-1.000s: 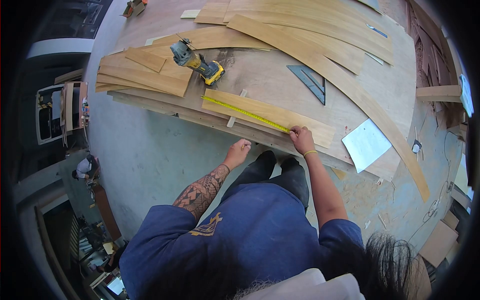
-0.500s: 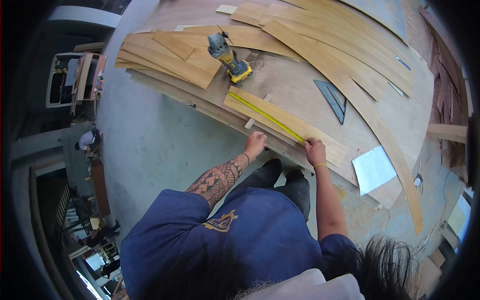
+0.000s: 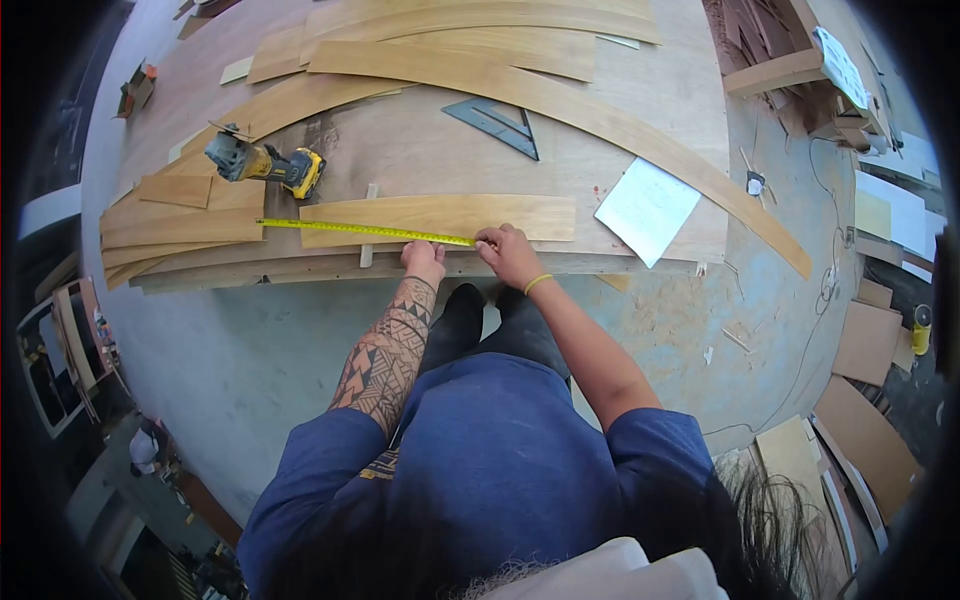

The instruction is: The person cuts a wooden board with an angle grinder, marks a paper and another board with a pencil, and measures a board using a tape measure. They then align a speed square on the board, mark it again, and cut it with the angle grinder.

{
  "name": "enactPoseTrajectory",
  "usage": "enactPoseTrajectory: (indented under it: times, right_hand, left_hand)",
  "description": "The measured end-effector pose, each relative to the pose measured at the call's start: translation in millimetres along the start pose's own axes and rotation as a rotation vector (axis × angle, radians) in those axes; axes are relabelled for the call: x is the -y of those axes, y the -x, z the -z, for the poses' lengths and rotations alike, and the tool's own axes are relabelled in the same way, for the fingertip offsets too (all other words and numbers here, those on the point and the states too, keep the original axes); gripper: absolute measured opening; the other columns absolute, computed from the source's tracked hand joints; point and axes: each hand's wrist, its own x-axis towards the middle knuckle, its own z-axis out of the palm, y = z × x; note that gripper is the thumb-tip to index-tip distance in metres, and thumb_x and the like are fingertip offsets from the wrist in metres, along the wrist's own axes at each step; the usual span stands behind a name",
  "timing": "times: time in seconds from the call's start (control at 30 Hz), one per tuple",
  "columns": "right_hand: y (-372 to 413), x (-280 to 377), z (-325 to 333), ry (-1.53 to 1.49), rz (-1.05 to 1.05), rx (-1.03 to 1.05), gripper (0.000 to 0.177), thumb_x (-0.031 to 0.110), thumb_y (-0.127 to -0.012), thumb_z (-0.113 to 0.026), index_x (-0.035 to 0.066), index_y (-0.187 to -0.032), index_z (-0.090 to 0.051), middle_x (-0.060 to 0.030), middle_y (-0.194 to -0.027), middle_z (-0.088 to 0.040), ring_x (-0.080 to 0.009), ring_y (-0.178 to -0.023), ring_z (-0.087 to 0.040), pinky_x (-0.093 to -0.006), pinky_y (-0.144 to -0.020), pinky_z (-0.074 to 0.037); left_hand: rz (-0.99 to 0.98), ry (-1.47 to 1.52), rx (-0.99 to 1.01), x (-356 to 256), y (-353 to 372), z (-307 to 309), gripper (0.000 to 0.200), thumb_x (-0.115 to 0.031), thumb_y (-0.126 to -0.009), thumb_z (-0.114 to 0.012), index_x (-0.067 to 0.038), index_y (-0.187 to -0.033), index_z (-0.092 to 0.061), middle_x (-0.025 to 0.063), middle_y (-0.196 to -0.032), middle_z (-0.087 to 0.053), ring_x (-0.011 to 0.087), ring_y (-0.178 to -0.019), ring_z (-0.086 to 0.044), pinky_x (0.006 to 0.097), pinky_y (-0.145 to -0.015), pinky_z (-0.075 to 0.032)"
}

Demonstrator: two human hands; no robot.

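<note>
A yellow tape measure [image 3: 365, 232] is drawn out along a curved wooden strip [image 3: 385, 213], its far end reaching left past the strip. My right hand [image 3: 512, 255] is closed on the tape's right end; any case is hidden in the fingers. My left hand [image 3: 424, 262] has its fingers curled together at the strip's front edge, just below the tape. Whether those fingers hold something small or press the tape is hidden. A small wooden stick [image 3: 367, 253] lies crosswise under the strip, left of my left hand.
A yellow-and-black cordless power tool [image 3: 265, 165] stands on the worktable [image 3: 400, 140] at left. Behind lie a speed square [image 3: 495, 125], a long curved strip [image 3: 620, 115] overhanging the right side, and stacked strips [image 3: 190, 225]. A paper sheet [image 3: 648, 212] lies at right.
My view has swung, so the table edge now runs nearly level. My left hand has moved up to the strip's edge, close to my right hand. My right hand stays on the tape.
</note>
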Motion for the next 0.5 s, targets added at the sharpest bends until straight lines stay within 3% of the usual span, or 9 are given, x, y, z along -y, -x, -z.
enactPoseTrajectory:
  times: [0.03, 0.07, 0.13, 0.17, 0.23, 0.33, 0.43, 0.5]
  right_hand:
    - [6.1, 0.1, 3.6, 0.001, 0.003, -0.004, 0.028, 0.029, -0.099, -0.07, 0.006, -0.111, -0.08, -0.0215, -0.093, -0.069, -0.0385, -0.091, -0.069, -0.0469, -0.085, -0.056]
    - [13.8, -1.3, 8.3, -0.022, 0.003, -0.011, 0.027, 0.028, -0.1, -0.07, 0.006, -0.112, -0.079, -0.021, -0.093, -0.068, -0.0376, -0.091, -0.068, -0.0463, -0.085, -0.056]
    - [26.1, -4.7, 18.6, -0.054, 0.022, -0.013, 0.026, 0.027, -0.1, -0.07, 0.006, -0.113, -0.079, -0.0205, -0.093, -0.068, -0.0368, -0.091, -0.067, -0.0457, -0.085, -0.055]
    - [34.6, -3.6, 26.4, -0.089, -0.002, -0.043, 0.025, 0.025, -0.1, -0.07, 0.005, -0.112, -0.079, -0.021, -0.096, -0.069, -0.0381, -0.094, -0.067, -0.047, -0.087, -0.055]
    - [50.9, -5.1, 42.3, -0.125, -0.018, -0.089, 0.022, 0.022, -0.099, -0.07, 0.004, -0.11, -0.078, -0.0208, -0.098, -0.07, -0.039, -0.096, -0.068, -0.0479, -0.089, -0.055]
    - [74.9, -11.7, 69.6, -0.175, -0.024, -0.143, 0.022, 0.018, -0.1, -0.069, 0.002, -0.112, -0.077, -0.0196, -0.099, -0.069, -0.0383, -0.095, -0.067, -0.046, -0.089, -0.054]
    - [102.5, -21.3, 93.9, -0.18, -0.048, -0.186, 0.021, 0.015, -0.101, -0.068, 0.002, -0.115, -0.076, -0.0175, -0.102, -0.068, -0.0336, -0.095, -0.068, -0.0407, -0.089, -0.054]
    - [116.7, -23.8, 104.4, -0.307, -0.095, -0.286, 0.02, 0.013, -0.104, -0.066, 0.001, -0.118, -0.074, -0.0113, -0.103, -0.068, -0.0234, -0.095, -0.066, -0.0337, -0.09, -0.052]
  left_hand:
    - [0.006, 0.046, 0.033, 1.8, -6.8, 1.3, 0.029, -0.027, -0.11, -0.063, -0.014, -0.135, -0.054, 0.0051, -0.123, -0.067, 0.023, -0.106, -0.069, 0.0444, -0.093, -0.058]
    - [0.001, 0.049, 0.033, -0.8, -0.7, 0.4, 0.029, -0.027, -0.11, -0.063, -0.014, -0.135, -0.054, 0.0051, -0.123, -0.067, 0.023, -0.106, -0.069, 0.0444, -0.093, -0.058]
    - [0.011, 0.2, 0.127, -10.6, 22.5, -1.1, 0.03, -0.027, -0.114, -0.057, -0.012, -0.139, -0.05, 0.0115, -0.139, -0.062, 0.0312, -0.125, -0.066, 0.0527, -0.109, -0.054]
    - [-0.001, 0.205, 0.117, -12.2, 28.2, 5.2, 0.03, -0.027, -0.114, -0.057, -0.012, -0.139, -0.05, 0.0115, -0.139, -0.062, 0.0312, -0.125, -0.066, 0.0527, -0.109, -0.054]
    - [-0.073, 0.296, 0.222, -19.2, 36.5, 25.6, 0.033, -0.027, -0.116, -0.051, -0.01, -0.144, -0.045, 0.0163, -0.15, -0.057, 0.0374, -0.14, -0.057, 0.06, -0.119, -0.047]
    - [-0.151, 0.302, 0.225, -45.2, 50.2, 70.5, 0.034, -0.025, -0.118, -0.047, -0.009, -0.148, -0.042, 0.0179, -0.15, -0.055, 0.0382, -0.14, -0.056, 0.0618, -0.12, -0.046]
    - [-0.211, 0.325, 0.253, -81.3, 46.5, 124.2, 0.036, -0.026, -0.119, -0.045, -0.008, -0.15, -0.042, 0.0166, -0.148, -0.056, 0.0359, -0.14, -0.057, 0.0569, -0.12, -0.047]
    - [-0.231, 0.375, 0.23, -106.0, 50.0, 155.7, 0.035, -0.026, -0.119, -0.044, -0.007, -0.148, -0.045, 0.015, -0.145, -0.06, 0.0331, -0.135, -0.061, 0.0534, -0.119, -0.05]
